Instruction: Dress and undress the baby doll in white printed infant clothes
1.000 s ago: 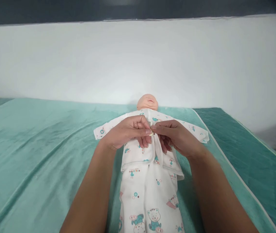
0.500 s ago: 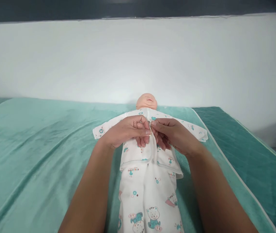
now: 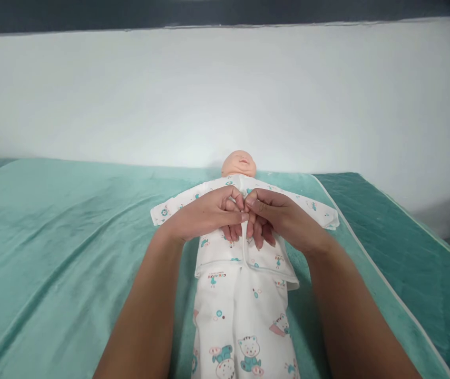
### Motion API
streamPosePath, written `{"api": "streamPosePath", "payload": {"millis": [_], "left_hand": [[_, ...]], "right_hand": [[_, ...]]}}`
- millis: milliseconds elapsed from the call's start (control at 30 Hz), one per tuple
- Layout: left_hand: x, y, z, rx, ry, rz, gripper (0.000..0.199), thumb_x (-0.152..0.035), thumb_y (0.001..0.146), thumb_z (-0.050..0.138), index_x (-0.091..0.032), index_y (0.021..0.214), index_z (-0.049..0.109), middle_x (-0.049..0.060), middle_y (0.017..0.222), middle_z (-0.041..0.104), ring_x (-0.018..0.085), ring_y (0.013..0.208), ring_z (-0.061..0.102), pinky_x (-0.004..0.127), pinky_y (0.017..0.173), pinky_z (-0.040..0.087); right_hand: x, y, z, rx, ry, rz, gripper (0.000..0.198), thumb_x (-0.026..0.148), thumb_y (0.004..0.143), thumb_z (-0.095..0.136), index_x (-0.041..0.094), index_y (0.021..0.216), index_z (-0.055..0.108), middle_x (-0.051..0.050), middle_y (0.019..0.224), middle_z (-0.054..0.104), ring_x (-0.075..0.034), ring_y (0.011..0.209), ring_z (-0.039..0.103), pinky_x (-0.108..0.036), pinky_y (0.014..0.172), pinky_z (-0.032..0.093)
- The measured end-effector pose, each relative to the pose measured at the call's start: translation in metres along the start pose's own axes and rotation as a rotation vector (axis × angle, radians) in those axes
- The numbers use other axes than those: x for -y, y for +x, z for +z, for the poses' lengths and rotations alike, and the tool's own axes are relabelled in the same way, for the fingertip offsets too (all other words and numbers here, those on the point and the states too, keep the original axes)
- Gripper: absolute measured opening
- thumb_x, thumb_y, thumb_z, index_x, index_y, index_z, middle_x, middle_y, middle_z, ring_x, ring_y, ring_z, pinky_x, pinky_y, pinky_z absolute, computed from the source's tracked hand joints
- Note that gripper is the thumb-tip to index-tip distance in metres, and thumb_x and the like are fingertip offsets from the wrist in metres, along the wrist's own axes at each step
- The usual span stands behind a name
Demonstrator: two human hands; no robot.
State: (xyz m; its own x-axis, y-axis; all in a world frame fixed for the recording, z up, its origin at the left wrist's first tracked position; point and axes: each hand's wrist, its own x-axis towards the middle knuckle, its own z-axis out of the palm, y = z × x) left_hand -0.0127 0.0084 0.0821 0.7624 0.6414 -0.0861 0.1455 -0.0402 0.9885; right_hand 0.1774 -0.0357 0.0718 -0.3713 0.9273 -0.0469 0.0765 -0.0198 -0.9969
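Observation:
A baby doll (image 3: 239, 164) lies on its back, dressed in a white printed baby jacket (image 3: 213, 251) and matching pants (image 3: 248, 321). Its sleeves stretch out to both sides. Over the jacket's chest, my left hand (image 3: 213, 213) pinches the left front edge between thumb and fingers. Close against it, my right hand (image 3: 278, 216) pinches the right front edge, its other fingers hanging down. The two edges meet along the middle below my fingertips. Whatever fastener sits between the fingertips is hidden.
A light green towel (image 3: 70, 237) with soft wrinkles lies under the doll. To the right, a darker green quilted cover (image 3: 407, 263) shows past the towel's pale edge. A white wall (image 3: 225, 95) rises behind the doll's head.
My hands have come slightly closer together. The jacket's front edges, which stood apart in a raised fold, now meet and lie flatter along the middle.

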Motion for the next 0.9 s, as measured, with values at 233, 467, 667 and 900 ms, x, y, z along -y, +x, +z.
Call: {"api": "streamPosePath", "payload": {"millis": [233,467,667,900], "left_hand": [[-0.0011,-0.0011,-0.0012,0.014,-0.002,-0.001,0.013,-0.015,0.085,0.057,-0.02,0.091,0.046,-0.003,0.067,0.063,0.012,0.057,0.062,0.026,0.06,0.052],[-0.0015,-0.0013,-0.0009,0.024,0.006,-0.006,0.013,-0.014,0.082,0.055,-0.02,0.091,0.047,-0.004,0.066,0.063,0.012,0.059,0.062,0.027,0.062,0.052],[-0.0031,-0.002,0.0002,-0.004,0.07,-0.02,0.012,-0.013,0.081,0.053,-0.021,0.088,0.046,-0.004,0.062,0.06,0.013,0.058,0.062,0.026,0.059,0.049],[-0.006,-0.003,0.0023,-0.023,0.109,-0.065,0.014,-0.011,0.078,0.05,-0.021,0.086,0.045,-0.006,0.055,0.056,0.01,0.049,0.054,0.022,0.049,0.042]], "right_hand": [[-0.0001,0.0014,0.0007,-0.003,0.005,0.022,0.03,0.045,0.097,0.048,0.02,0.08,0.048,-0.001,0.067,0.07,-0.011,0.048,0.063,-0.018,0.039,0.039],[0.0009,0.0018,0.0008,-0.002,0.009,0.026,0.032,0.047,0.096,0.05,0.02,0.079,0.048,-0.002,0.066,0.069,-0.012,0.048,0.063,-0.018,0.038,0.04],[0.0015,0.0012,0.0006,0.015,-0.006,0.049,0.033,0.048,0.097,0.05,0.02,0.078,0.048,-0.002,0.066,0.07,-0.011,0.049,0.064,-0.017,0.039,0.04],[0.002,0.0006,0.0011,0.017,-0.01,0.066,0.033,0.048,0.096,0.05,0.02,0.079,0.048,-0.004,0.071,0.073,-0.013,0.052,0.067,-0.017,0.04,0.04]]}}
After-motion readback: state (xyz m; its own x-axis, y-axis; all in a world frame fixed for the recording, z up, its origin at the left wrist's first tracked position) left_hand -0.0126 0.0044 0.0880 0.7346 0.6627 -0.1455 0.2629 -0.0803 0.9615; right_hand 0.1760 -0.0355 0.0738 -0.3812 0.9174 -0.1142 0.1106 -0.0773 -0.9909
